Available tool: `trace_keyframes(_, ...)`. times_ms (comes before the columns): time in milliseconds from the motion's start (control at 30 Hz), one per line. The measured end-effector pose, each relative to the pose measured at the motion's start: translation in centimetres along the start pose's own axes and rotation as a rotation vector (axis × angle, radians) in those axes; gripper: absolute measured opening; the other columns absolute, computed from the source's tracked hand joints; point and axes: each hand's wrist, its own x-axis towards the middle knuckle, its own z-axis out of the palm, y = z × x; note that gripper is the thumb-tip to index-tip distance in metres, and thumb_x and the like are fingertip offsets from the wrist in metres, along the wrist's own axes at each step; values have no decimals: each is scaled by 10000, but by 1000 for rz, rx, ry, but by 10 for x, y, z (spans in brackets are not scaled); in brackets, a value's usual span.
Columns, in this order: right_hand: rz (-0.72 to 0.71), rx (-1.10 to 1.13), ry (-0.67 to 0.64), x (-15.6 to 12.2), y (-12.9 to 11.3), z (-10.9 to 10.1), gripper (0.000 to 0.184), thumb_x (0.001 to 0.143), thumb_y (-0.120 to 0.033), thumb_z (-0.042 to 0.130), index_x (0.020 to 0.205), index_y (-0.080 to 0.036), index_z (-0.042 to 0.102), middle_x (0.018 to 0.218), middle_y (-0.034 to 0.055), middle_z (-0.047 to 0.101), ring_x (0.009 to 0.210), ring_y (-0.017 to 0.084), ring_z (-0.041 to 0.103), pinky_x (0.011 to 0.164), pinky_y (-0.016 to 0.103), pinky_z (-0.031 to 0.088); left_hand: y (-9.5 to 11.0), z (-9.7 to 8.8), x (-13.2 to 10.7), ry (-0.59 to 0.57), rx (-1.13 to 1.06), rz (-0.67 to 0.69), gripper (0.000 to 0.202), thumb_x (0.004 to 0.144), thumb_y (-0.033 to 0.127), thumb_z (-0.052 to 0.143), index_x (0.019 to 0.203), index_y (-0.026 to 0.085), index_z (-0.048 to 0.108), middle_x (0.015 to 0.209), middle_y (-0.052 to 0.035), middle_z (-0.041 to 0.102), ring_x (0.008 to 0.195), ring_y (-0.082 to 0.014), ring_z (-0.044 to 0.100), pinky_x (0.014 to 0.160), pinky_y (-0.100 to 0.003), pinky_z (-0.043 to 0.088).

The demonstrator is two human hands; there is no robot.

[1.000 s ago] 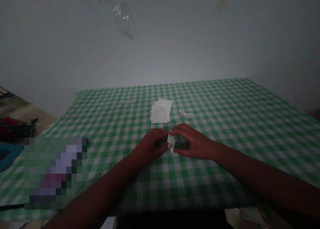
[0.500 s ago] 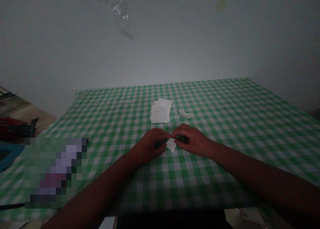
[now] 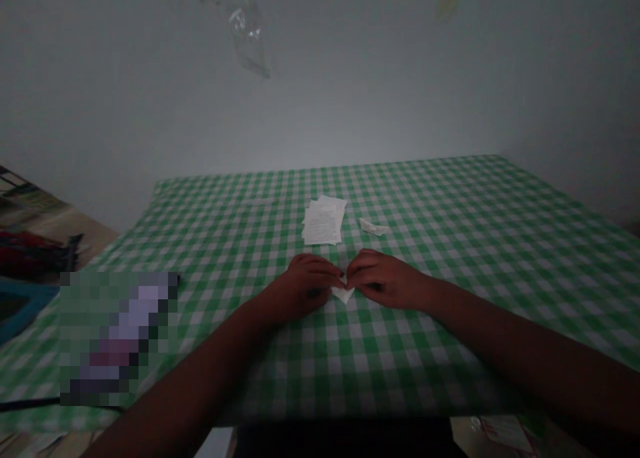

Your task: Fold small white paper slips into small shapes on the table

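My left hand (image 3: pixel 305 288) and my right hand (image 3: pixel 383 279) meet over the middle of a table covered with a green and white checked cloth (image 3: pixel 450 245). Both pinch a small white piece of paper (image 3: pixel 344 293) between fingertips, pressing it down against the cloth. The fingers of each hand are curled together on the paper. Only a small pointed corner of the paper shows between the hands.
A stack of white printed slips (image 3: pixel 323 222) lies just beyond the hands, with a small folded scrap (image 3: pixel 373 227) to its right. A blurred-out object (image 3: pixel 117 338) sits on the cloth at the left. A pale wall stands behind the table.
The paper was held up on edge between the fingertips; now it lies lower and flatter on the cloth, with both hands drawn closer together over it.
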Motion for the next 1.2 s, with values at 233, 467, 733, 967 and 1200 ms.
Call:
trace_keyframes(233, -12, -85, -108, -2, -2, -2, 258, 860, -108, 549, 1045, -219, 692, 1065, 71, 658, 988, 185, 591, 887, 375, 470, -2, -1, -2, -41, 37, 23, 358, 834, 99, 597, 1103, 318, 685, 1259, 3, 652, 1226, -208, 521, 1082, -430, 295)
trace_keyframes(467, -16, -158, -174, -2, -6, -3, 281, 871, -131, 546, 1095, -219, 691, 1102, 81, 646, 1022, 198, 584, 910, 396, 454, -2, -3, -2, -67, 30, 24, 360, 825, 101, 613, 1100, 320, 693, 1275, -13, 639, 1237, -222, 516, 1088, -442, 321)
trace_keyframes(733, 0, -199, -236, -3, -9, -5, 334, 870, -140, 542, 1159, -248, 669, 1160, 87, 612, 1060, 224, 555, 905, 431, 444, -1, -4, -3, -87, 25, 22, 365, 834, 93, 601, 1107, 318, 690, 1314, -9, 613, 1258, -224, 496, 1098, -440, 318)
trace_keyframes(967, -3, -184, -246, -5, -8, -5, 327, 872, -153, 551, 1145, -281, 680, 1160, 68, 594, 1047, 214, 536, 889, 418, 438, 1, -6, -2, -89, 14, 29, 362, 822, 78, 595, 1081, 310, 696, 1297, -5, 619, 1247, -223, 500, 1092, -440, 312)
trace_keyframes(1200, 27, -184, -294, -3, -13, -9, 306, 869, -147, 552, 1109, -267, 699, 1172, 78, 586, 1059, 229, 526, 895, 431, 435, 10, -7, -1, -60, 6, -14, 281, 837, 190, 653, 1100, 283, 681, 1235, -22, 639, 1203, -224, 526, 1081, -428, 319)
